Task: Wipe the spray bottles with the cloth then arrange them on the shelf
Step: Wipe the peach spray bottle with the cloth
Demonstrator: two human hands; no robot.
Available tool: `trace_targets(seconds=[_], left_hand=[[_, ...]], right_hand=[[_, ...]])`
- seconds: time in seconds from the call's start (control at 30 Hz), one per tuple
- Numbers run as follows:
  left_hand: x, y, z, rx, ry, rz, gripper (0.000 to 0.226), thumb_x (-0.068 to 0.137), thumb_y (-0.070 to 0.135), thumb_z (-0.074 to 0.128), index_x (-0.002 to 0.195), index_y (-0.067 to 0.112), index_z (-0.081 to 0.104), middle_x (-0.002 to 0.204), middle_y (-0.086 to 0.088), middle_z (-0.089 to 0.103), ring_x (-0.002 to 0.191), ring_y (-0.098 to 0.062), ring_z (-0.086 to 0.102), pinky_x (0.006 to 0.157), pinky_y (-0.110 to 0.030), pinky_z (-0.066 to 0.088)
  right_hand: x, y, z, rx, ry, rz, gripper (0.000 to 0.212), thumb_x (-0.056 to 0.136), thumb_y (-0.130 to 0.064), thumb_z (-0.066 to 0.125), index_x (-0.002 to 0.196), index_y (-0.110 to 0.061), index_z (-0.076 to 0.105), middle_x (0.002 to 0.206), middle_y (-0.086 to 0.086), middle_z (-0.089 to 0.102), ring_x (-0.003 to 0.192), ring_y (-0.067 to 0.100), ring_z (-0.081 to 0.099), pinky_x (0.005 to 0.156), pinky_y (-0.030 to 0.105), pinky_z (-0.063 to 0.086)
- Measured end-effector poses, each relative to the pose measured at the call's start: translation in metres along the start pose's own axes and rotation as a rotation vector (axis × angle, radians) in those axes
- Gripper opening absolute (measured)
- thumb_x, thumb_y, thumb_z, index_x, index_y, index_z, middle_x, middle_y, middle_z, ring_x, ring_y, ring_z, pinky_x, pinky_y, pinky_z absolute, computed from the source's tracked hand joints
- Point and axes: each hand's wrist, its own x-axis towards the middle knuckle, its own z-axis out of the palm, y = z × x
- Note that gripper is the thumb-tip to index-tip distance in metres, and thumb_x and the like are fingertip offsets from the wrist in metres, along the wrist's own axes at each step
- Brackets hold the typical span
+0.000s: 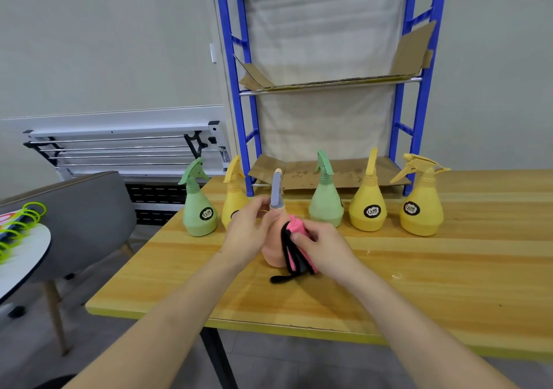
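Hidden: our hands cover most of the peach bottle (270, 251).
Left hand (250, 233): curled round its neck.
Right hand (321, 246): pinches fuzzy pink, black-edged cloth (294, 249) against it.

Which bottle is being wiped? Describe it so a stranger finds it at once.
On the wooden table, before the blue shelf, stand green and yellow spray bottles. The peach bottle sits nearer the front edge, between both hands. It alone has a grey sprayer, with the pink cloth pressed against it.

Upright peach spray bottle (270, 251), pink-black cloth (294, 249) against it, 5 bottles behind
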Motion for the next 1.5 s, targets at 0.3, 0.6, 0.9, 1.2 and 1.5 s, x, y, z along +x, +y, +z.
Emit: trace_targets(seconds=[0.3, 0.6, 0.9, 1.2, 1.5], left_hand=[[0.002, -0.012, -0.011, -0.111, -0.127, -0.026, 0.023, 0.108, 0.017, 0.050, 0.126, 0.020, 0.065, 0.109, 0.005, 0.071, 0.102, -0.007, 0.062, 0.088, -0.023, 0.047], [-0.005, -0.005, -0.011, -0.064, -0.066, -0.068, 0.021, 0.106, 0.035, 0.053, 0.120, 0.024, 0.064, 0.112, 0.004, 0.055, 0.102, -0.007, 0.053, 0.083, -0.015, 0.039], [0.000, -0.002, -0.001, -0.255, -0.054, -0.135, 0.030, 0.092, 0.036, 0.075, 0.120, 0.023, 0.069, 0.113, 0.010, 0.075, 0.106, -0.010, 0.069, 0.096, -0.040, 0.057], [-0.002, -0.013, -0.007, -0.337, -0.139, -0.121, 0.023, 0.106, 0.017, 0.056, 0.128, 0.014, 0.063, 0.125, -0.003, 0.071, 0.122, -0.019, 0.063, 0.106, -0.036, 0.050], [-0.008, 0.002, 0.005, -0.231, -0.101, -0.082, 0.018, 0.104, 0.034, 0.057, 0.100, 0.017, 0.063, 0.112, -0.006, 0.060, 0.104, -0.017, 0.054, 0.088, -0.028, 0.046]], right_hand=[[-0.006, 0.001, 0.007, -0.014, -0.030, 0.023, 0.024, 0.104, -0.022, 0.063, 0.125, -0.029, 0.072, 0.100, -0.010, 0.076, 0.094, 0.013, 0.068, 0.086, 0.033, 0.053], [-0.009, 0.006, 0.005, -0.060, -0.049, 0.078, 0.015, 0.103, -0.022, 0.064, 0.112, -0.029, 0.074, 0.092, -0.010, 0.074, 0.088, 0.016, 0.066, 0.081, 0.035, 0.052], [0.001, -0.014, 0.012, 0.199, 0.102, -0.070, 0.025, 0.103, -0.015, 0.063, 0.116, -0.031, 0.077, 0.102, -0.011, 0.079, 0.100, 0.011, 0.071, 0.087, 0.028, 0.057], [-0.015, 0.020, 0.010, -0.123, 0.005, 0.014, 0.017, 0.102, -0.018, 0.064, 0.108, -0.031, 0.074, 0.076, -0.015, 0.067, 0.070, 0.004, 0.055, 0.064, 0.017, 0.041], [0.002, -0.005, -0.002, 0.066, 0.024, -0.027, 0.020, 0.104, -0.020, 0.063, 0.093, -0.032, 0.075, 0.082, -0.012, 0.074, 0.075, 0.005, 0.064, 0.070, 0.028, 0.050]])
